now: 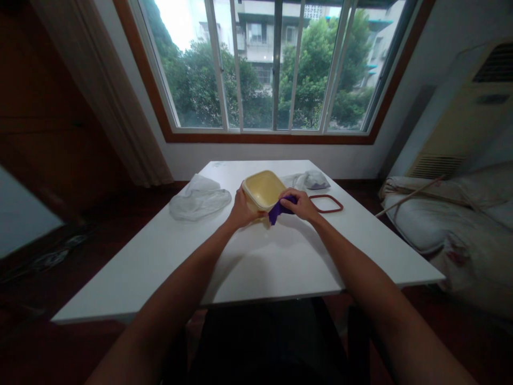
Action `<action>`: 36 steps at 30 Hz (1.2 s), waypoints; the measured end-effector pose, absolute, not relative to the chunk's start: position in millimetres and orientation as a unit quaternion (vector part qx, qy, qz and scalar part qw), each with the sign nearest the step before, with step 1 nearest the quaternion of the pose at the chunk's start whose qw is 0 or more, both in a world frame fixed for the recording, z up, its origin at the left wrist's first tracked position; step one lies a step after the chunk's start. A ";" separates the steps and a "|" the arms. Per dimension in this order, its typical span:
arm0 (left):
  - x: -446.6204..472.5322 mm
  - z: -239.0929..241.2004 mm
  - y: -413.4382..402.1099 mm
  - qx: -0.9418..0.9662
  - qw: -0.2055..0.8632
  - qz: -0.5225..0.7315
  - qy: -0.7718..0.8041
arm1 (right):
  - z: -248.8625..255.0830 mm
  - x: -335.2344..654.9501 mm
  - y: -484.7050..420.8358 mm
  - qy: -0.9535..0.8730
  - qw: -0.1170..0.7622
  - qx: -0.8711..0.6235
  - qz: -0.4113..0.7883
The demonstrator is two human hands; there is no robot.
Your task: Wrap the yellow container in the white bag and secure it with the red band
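Note:
A pale yellow plastic food container (263, 188) is tilted above the middle of the white table, its open top turned partly toward me. My left hand (242, 209) grips its left side, fingers wrapped round the wall. In my right hand (300, 204) a purple cloth (282, 208) is bunched up, and it touches the container's near right corner. Parts of the right fingers are hidden by the cloth. Just right of that hand lies a red-brown rounded square frame (326, 203), perhaps a lid rim.
On the white table (168, 262) a crumpled whitish plastic bag (200, 198) lies to the left. Another bag-like bundle (315, 179) rests at the back right. Beyond the table is a window; wrapped bulky items (425, 214) with a stick stand at the right.

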State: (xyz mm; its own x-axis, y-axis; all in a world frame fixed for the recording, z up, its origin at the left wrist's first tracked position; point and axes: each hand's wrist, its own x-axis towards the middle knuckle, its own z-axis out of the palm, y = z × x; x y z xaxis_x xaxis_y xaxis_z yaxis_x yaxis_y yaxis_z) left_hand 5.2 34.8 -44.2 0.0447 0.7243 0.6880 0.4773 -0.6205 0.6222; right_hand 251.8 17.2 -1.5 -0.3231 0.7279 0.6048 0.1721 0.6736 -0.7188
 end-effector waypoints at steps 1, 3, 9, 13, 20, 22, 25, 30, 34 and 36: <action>4.4 -44.4 34.3 0.718 0.099 0.545 0.422 | -0.6 254.6 18.0 -0.763 0.500 -0.295 0.283; 2.8 -44.0 32.6 0.730 0.071 0.536 0.418 | 2.5 261.3 19.5 -0.745 0.516 -0.321 0.275; 2.8 -38.7 25.9 0.790 0.018 0.498 0.358 | 19.7 272.3 11.9 -0.574 0.673 -0.461 0.079; 6.3 -39.6 25.3 0.822 -0.003 0.461 0.335 | 23.5 262.0 -0.5 -0.625 0.640 -0.446 0.017; 5.6 -39.7 25.6 0.851 -0.009 0.420 0.314 | 8.4 241.2 -8.7 -0.891 0.297 -0.308 0.152; 4.4 -38.6 25.4 0.861 -0.019 0.412 0.300 | 6.4 241.7 -9.2 -0.896 0.251 -0.297 0.213; 4.1 -37.3 25.9 0.867 -0.042 0.407 0.284 | 7.5 243.6 -9.4 -0.864 0.281 -0.327 0.261; 4.2 -37.6 28.5 0.870 -0.087 0.411 0.259 | 8.7 234.7 -11.4 -0.911 0.191 -0.306 0.201; 2.6 -39.3 28.8 0.872 -0.102 0.414 0.241 | 6.3 224.2 -15.3 -0.944 0.065 -0.283 0.157; 3.2 -39.9 27.6 0.876 -0.105 0.411 0.231 | 4.8 220.3 -14.8 -0.939 0.025 -0.316 0.132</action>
